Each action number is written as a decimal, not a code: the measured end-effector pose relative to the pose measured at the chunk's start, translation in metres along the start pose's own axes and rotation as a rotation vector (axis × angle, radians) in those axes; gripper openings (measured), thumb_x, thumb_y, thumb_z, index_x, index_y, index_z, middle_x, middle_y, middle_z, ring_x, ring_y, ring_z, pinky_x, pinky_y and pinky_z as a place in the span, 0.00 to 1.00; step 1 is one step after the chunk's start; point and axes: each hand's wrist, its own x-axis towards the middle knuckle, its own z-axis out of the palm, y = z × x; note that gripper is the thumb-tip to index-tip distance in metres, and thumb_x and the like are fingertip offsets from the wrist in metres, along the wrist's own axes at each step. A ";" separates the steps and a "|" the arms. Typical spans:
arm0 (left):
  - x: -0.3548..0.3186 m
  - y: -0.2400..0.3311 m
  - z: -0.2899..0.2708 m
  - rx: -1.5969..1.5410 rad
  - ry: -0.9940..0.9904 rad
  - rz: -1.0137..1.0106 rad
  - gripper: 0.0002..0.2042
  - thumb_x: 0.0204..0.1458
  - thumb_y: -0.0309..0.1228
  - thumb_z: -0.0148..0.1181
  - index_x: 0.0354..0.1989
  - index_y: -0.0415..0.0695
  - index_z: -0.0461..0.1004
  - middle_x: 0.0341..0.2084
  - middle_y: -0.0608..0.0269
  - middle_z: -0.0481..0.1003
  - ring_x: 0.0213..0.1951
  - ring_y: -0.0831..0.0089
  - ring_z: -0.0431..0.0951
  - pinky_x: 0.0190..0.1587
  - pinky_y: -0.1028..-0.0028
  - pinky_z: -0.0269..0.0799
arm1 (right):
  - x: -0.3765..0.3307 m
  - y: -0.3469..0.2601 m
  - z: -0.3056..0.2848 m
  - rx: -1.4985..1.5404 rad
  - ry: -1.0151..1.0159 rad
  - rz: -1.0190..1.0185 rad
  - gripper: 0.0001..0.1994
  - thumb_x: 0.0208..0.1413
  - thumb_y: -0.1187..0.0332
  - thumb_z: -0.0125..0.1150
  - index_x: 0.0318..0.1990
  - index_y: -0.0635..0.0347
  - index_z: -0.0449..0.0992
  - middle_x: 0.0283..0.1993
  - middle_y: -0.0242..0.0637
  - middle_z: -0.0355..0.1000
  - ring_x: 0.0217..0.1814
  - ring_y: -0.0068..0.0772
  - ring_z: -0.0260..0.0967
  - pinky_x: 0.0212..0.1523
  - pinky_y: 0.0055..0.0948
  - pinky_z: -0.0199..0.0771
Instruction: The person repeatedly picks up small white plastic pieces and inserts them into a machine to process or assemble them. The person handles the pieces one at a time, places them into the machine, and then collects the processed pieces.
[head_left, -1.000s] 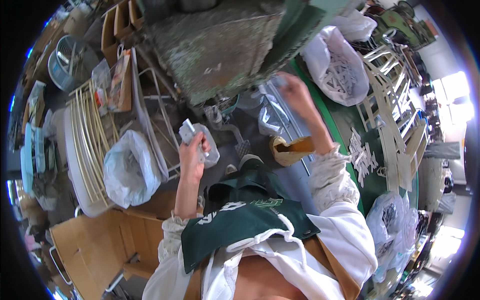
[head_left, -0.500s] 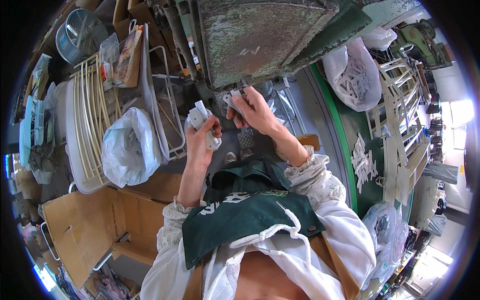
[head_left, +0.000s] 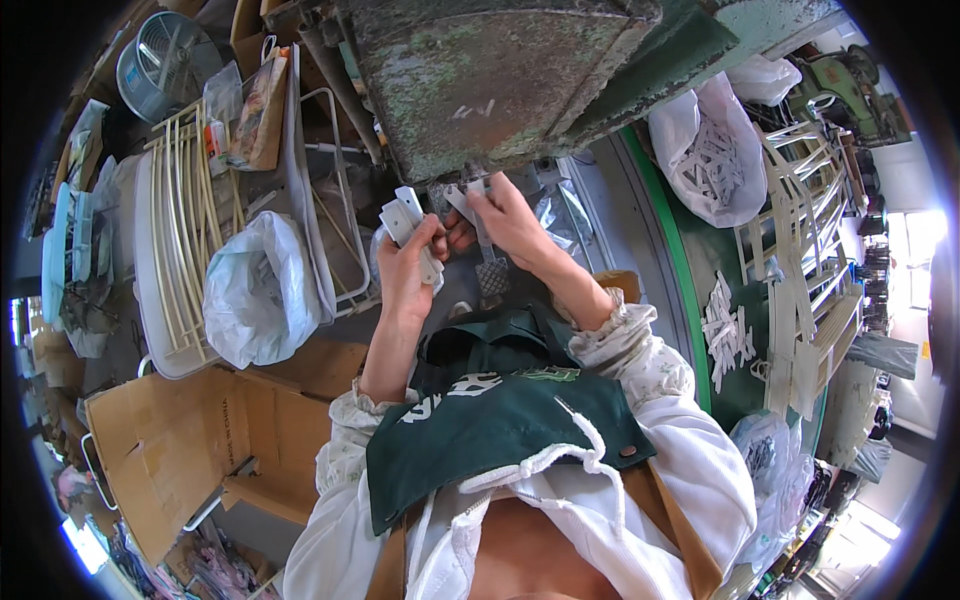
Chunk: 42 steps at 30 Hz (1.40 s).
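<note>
My left hand (head_left: 403, 280) is closed round several white flat strips (head_left: 402, 217) with small holes, held in a stack that sticks up past my fingers. Close beside it, my right hand (head_left: 508, 222) pinches another pale strip (head_left: 459, 204) at the lower edge of a worn green machine (head_left: 470, 85). The fingertips of both hands are nearly touching. Part of the right hand's strip is hidden by my fingers, and I cannot tell whether it touches the machine.
Left of me are a white plastic bag (head_left: 262, 290), long cream rods (head_left: 185, 240) and an open cardboard box (head_left: 160, 450). To the right, loose white strips (head_left: 726, 330) lie on a green surface (head_left: 690, 270) below a bag of strips (head_left: 708, 165). A foot pedal (head_left: 491, 277) stands below my hands.
My left hand has moved slightly right and up, closer to my right hand, still holding its stack. My right hand's strip has turned a little and sits by the machine's edge.
</note>
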 end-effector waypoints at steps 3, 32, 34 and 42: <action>-0.004 0.007 -0.001 -0.072 0.039 0.009 0.06 0.53 0.28 0.58 0.35 0.39 0.72 0.23 0.63 0.72 0.24 0.76 0.72 0.25 0.77 0.66 | 0.007 0.004 -0.035 0.058 0.114 0.039 0.12 0.65 0.69 0.41 0.35 0.65 0.70 0.32 0.36 0.73 0.33 0.24 0.73 0.31 0.21 0.71; -0.010 -0.009 0.001 -0.103 -0.039 -0.014 0.15 0.57 0.29 0.52 0.48 0.30 0.68 0.27 0.58 0.72 0.21 0.81 0.62 0.23 0.80 0.55 | 0.165 0.113 -0.110 -0.623 -0.180 -0.628 0.11 0.52 0.66 0.59 0.41 0.60 0.73 0.39 0.33 0.70 0.41 0.29 0.66 0.41 0.29 0.66; -0.009 -0.010 -0.013 -0.130 -0.061 -0.009 0.16 0.58 0.30 0.52 0.48 0.29 0.68 0.28 0.60 0.71 0.24 0.81 0.62 0.26 0.80 0.56 | 0.152 0.093 -0.102 -0.282 -0.265 -0.513 0.10 0.49 0.68 0.64 0.38 0.60 0.74 0.34 0.32 0.71 0.37 0.28 0.67 0.37 0.30 0.69; -0.002 -0.021 -0.012 -0.312 -0.111 -0.076 0.13 0.57 0.31 0.54 0.45 0.33 0.69 0.23 0.67 0.66 0.25 0.78 0.63 0.29 0.78 0.58 | 0.172 0.122 -0.125 -1.070 0.033 -0.633 0.14 0.46 0.65 0.64 0.41 0.58 0.74 0.39 0.36 0.72 0.42 0.30 0.69 0.43 0.33 0.69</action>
